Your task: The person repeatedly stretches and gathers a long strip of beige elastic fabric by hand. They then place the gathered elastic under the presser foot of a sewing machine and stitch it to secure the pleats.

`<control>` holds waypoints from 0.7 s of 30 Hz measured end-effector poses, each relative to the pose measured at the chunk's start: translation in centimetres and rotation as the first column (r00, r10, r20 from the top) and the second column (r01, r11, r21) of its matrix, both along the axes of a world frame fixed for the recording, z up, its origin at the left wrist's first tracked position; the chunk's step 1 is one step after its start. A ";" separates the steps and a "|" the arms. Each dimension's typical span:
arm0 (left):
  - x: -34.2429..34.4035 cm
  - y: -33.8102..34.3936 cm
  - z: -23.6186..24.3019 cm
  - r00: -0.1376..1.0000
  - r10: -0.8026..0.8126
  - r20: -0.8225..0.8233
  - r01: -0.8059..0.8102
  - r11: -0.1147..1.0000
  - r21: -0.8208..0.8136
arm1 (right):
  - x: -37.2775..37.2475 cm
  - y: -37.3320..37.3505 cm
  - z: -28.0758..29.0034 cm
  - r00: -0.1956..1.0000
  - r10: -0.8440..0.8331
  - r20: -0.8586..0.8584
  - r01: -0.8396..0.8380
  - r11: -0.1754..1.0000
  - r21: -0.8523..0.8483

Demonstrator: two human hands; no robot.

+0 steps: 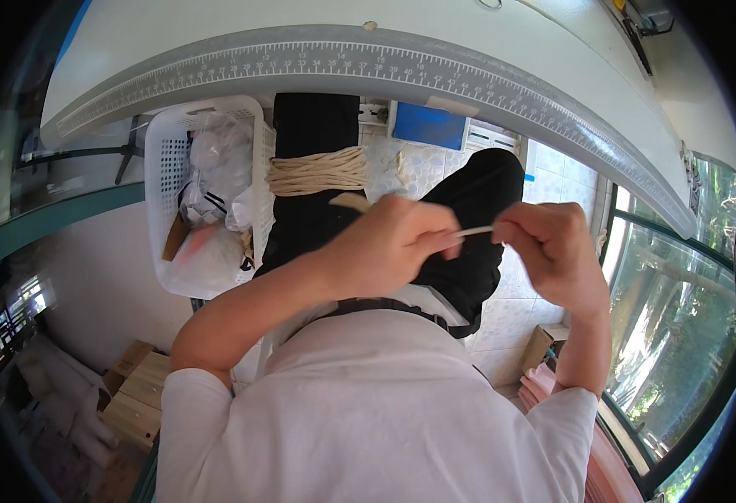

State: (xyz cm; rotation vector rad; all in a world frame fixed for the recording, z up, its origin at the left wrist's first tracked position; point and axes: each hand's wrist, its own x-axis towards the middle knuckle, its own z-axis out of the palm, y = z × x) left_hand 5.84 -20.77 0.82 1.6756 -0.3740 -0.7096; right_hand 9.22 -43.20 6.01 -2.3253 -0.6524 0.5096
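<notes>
While left grip [391,243] faces right grip [554,247], cord [476,230] (pale) runs between — straight.

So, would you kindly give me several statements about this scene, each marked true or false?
1. A thin, cream-coloured strand spans the gap between the left hand and the right hand, held by both. True.
2. A bundle of cream-coloured cord lies on the floor. False: the bundle lies across the black-trousered left leg.
3. A white, perforated plastic basket is left of that leg. True.
4. The translucent plastic bags are outside the basket. False: the bags are inside it.
5. A long, grey ruler runs along the white tabletop's near edge. True.
</notes>
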 end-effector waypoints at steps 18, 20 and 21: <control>-2.2 6.6 -1.4 0.842 0.464 0.277 -0.489 0.872 0.029 | -1.3 -0.6 -3.5 0.996 0.038 0.078 -0.020 0.974 -0.226; -2.1 0.8 -0.1 0.830 0.539 0.142 -0.503 0.834 -0.227 | -0.9 2.8 -1.1 0.991 0.060 0.123 -0.046 0.992 -0.114; -1.4 -0.3 0.8 0.902 0.432 0.023 -0.412 0.873 -0.262 | -0.7 3.7 0.0 0.991 0.038 0.128 -0.030 0.998 -0.059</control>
